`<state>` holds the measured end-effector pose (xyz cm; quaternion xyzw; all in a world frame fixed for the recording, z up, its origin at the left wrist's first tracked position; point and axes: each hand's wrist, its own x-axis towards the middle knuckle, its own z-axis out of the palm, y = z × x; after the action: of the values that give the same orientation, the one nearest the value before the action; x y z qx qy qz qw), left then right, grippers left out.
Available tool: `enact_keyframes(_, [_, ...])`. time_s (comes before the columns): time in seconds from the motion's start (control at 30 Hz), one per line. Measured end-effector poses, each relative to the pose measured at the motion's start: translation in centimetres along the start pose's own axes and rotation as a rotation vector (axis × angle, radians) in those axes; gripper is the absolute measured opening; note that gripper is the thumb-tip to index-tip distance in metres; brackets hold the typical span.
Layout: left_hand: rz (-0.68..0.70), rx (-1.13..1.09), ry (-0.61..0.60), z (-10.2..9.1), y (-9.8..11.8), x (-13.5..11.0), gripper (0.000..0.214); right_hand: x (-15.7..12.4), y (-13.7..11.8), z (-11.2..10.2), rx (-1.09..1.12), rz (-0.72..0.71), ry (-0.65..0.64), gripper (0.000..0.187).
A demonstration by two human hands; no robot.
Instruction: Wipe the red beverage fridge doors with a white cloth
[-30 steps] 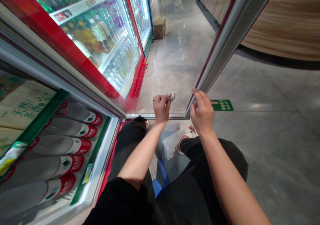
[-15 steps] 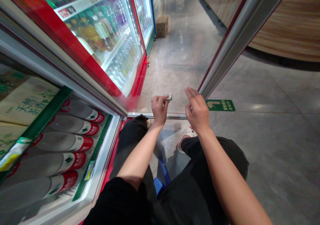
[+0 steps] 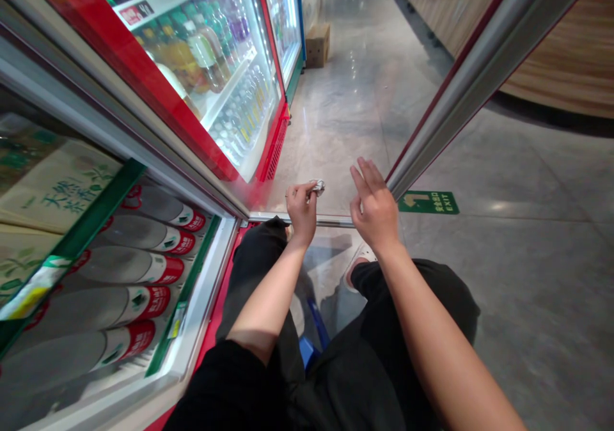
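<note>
Left grip: your left hand pinches a small crumpled whitish wad between thumb and fingertips; take this hand as clock centre.
Wad: sticks out at 1-2 o'clock, in front of the glass pane; can't tell if it touches the glass. Material unclear.
Right grip: your right hand is at 3 o'clock, fingers stretched out and a bit spread, holding nothing you can see.
Door post: metal door post runs from just beside your right fingers up toward 1-2 o'clock; contact can't be told.
Bottom rail: thin metal rail passes behind both your hands, 9 to 3 o'clock.
Exit sign: green floor sign, 3 o'clock, past your right hand.
Shoe: pale shoe, 4 o'clock, partly hidden by your dark trousers.
Blue thing: blue object at 6 o'clock, between your legs, mostly covered.
Bottles: row of big red-labelled bottles, 8 o'clock.
Packs: pale printed packs, 9 o'clock, above the bottles.
Cooler: lit red-framed drinks cooler, 10-11 o'clock.
Box: brown box, 12 o'clock, well away.
Counter: wood-look counter, 2 o'clock.
</note>
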<state>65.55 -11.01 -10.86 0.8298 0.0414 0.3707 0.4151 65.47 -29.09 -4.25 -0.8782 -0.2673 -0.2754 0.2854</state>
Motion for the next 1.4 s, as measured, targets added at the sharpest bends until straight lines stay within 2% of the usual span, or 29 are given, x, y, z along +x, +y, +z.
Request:
enact_keyframes(0.07, [-0.014, -0.011, 0.026, -0.1, 0.5, 0.4, 0.020, 0.1, 0.0, 0.3, 0.007, -0.021, -0.004, 0.083])
enact_keyframes(0.17, [-0.061, -0.040, -0.004, -0.1, 0.6, 0.2, 0.022, 0.2, -0.2, 0.8, 0.017, -0.044, -0.011, 0.086])
enact_keyframes(0.27, [-0.127, -0.056, -0.029, -0.2, -0.1, -0.5, 0.023, 0.2, -0.4, 1.3, 0.008, -0.071, 0.007, 0.088])
enact_keyframes(0.4, [-0.189, -0.066, 0.042, -0.7, -1.3, -0.6, 0.023, 0.2, -0.7, 1.4, -0.012, -0.099, 0.025, 0.089])
enact_keyframes(0.5, [-0.168, -0.108, 0.096, -1.0, -1.5, 0.0, 0.021, 0.2, -1.0, 1.4, -0.025, -0.086, 0.004, 0.088])
enact_keyframes(0.63, [-0.140, -0.132, 0.105, -1.1, -1.5, 0.3, 0.017, 0.4, -1.4, 1.6, -0.022, -0.069, -0.009, 0.087])
enact_keyframes(0.87, [-0.212, -0.097, 0.129, -1.8, -2.8, -0.4, 0.015, 0.8, -2.1, 2.2, 0.007, -0.071, 0.001, 0.088])
enact_keyframes(1.07, [-0.200, -0.109, 0.241, -2.4, -2.7, 0.8, 0.018, 0.9, -2.2, 2.6, 0.004, -0.135, 0.068, 0.083])
enact_keyframes(1.27, [-0.287, -0.071, 0.137, -2.0, -3.4, -0.6, 0.020, 1.1, -2.3, 3.2, 0.012, -0.126, 0.106, 0.077])
enact_keyframes(1.4, [-0.219, -0.105, 0.102, -2.5, -2.6, 0.1, 0.021, 1.4, -2.7, 3.7, 0.010, -0.127, 0.095, 0.074])
